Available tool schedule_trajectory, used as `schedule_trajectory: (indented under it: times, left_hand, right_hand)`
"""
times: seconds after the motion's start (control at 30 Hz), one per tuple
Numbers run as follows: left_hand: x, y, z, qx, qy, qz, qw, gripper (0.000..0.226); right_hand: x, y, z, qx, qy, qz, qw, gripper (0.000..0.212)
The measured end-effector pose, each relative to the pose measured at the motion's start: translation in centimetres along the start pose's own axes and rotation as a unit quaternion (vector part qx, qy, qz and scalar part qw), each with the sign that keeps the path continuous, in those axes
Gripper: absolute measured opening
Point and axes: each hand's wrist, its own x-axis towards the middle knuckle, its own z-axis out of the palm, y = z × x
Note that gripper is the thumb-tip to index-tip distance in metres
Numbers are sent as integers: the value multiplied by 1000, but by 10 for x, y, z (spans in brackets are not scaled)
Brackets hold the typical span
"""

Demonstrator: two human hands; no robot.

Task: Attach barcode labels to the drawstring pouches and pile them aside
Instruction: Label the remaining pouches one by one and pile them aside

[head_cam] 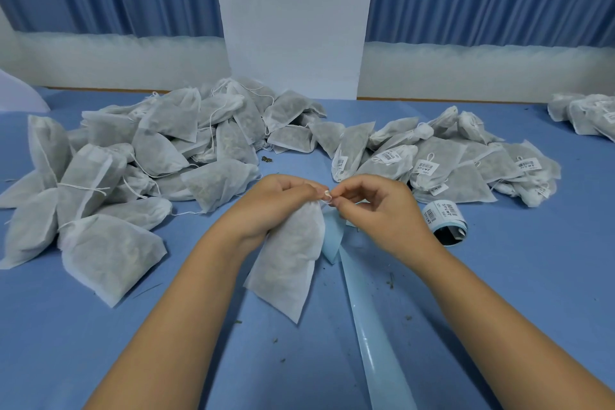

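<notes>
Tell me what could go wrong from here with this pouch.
The unlabelled pile and the labelled pile nearly meet in the middle, so the pouch may land among the wrong ones. The loose backing strip trails from under the right hand; a quick move could drag it and the label roll.

Matt white non-woven cloth pouches [289, 260], glossy blue backing paper [372, 336], smooth blue tabletop [499, 293]

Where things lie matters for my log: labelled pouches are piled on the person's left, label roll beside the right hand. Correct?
Not quite: the head view shows the labelled pouches piled on the person's right; the left pile shows no labels. The label roll does lie beside the right hand.
</notes>
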Motion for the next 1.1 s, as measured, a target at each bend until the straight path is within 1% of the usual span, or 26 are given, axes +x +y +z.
schedule_trajectory:
  times: [0.17, 0.3, 0.47, 0.6, 0.7, 0.83, 0.9, 0.97, 1.1]
  left_hand:
    - [1, -1, -2, 10, 3, -5, 1000, 16]
    - [0, -1, -1, 25, 12, -5, 1000, 14]
    - [0, -1, -4, 39, 11, -1, 999, 12]
    - [-1, -1, -9, 52, 25, 0, 998, 10]
    - [-2, -1, -11, 70, 0, 8, 998, 9]
    - [-4, -1, -10, 60, -70, 17, 996, 20]
    - [-5, 0, -9, 58, -94, 19, 994, 20]
    - [-5, 0, -9, 65, -90, 11, 994, 17]
    - [-3, -1, -6, 90, -48, 4, 995, 5]
  right_hand:
    - [-1, 0, 2, 28, 8, 11, 1000, 12]
    - [-1, -2, 0, 28, 19, 32, 999, 9]
    - [1, -2, -1, 25, 14, 51, 998, 8]
    - [3, -2, -4, 32, 18, 63, 997, 16]
    - [5, -1, -5, 36, 17, 73, 997, 16]
    - [5, -2, -4, 44, 12, 78, 996, 14]
    - [5, -2, -5, 46, 16, 81, 996, 14]
    - [5, -2, -5, 43, 18, 82, 996, 15]
    - [6, -2, -8, 71, 36, 97, 992, 17]
